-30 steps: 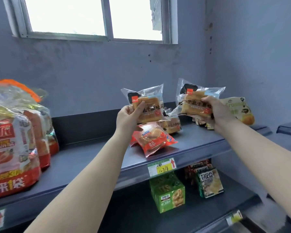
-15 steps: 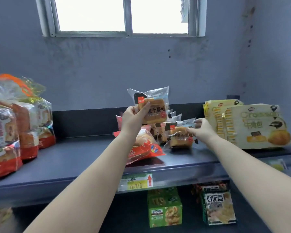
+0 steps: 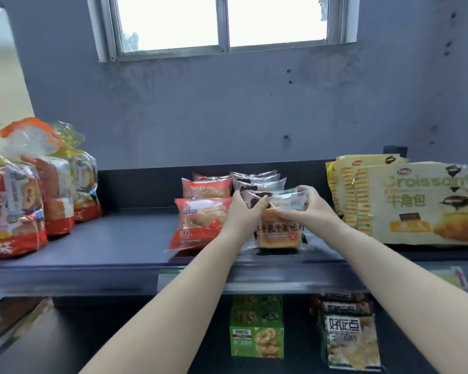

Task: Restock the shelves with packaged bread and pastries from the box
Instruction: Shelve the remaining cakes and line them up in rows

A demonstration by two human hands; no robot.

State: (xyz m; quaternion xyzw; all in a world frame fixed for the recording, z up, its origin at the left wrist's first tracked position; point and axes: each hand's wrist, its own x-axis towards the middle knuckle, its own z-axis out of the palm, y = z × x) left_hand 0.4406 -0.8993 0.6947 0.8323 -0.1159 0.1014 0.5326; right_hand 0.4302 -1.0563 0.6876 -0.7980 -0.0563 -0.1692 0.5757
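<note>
On the upper shelf, near its front edge, both hands close on the top of one clear-wrapped toast pack that stands upright on the shelf board. The left hand pinches the pack's upper left corner, thumb and fingers folded over the crinkled film; the right hand grips the upper right corner the same way, so the pack sits between the two palms with its printed face toward the camera. Directly behind the grip stands a row of like clear packs, one behind another toward the shelf's dark back panel. Just left of the left hand, touching the held pack's side or very nearly so, stands a red pastry pack, with more red packs lined up behind it. Right of the right hand, a short gap away, lean the large yellow croissant bags, the front one overlapping those behind. Well off to the left of the grip, at the shelf's far end, stand tall bags of sliced bread. Below the forearms, on the lower shelf, a green snack box stands under the held pack, and a dark green snack bag stands to its right. Above everything, a window is set in the grey wall.
</note>
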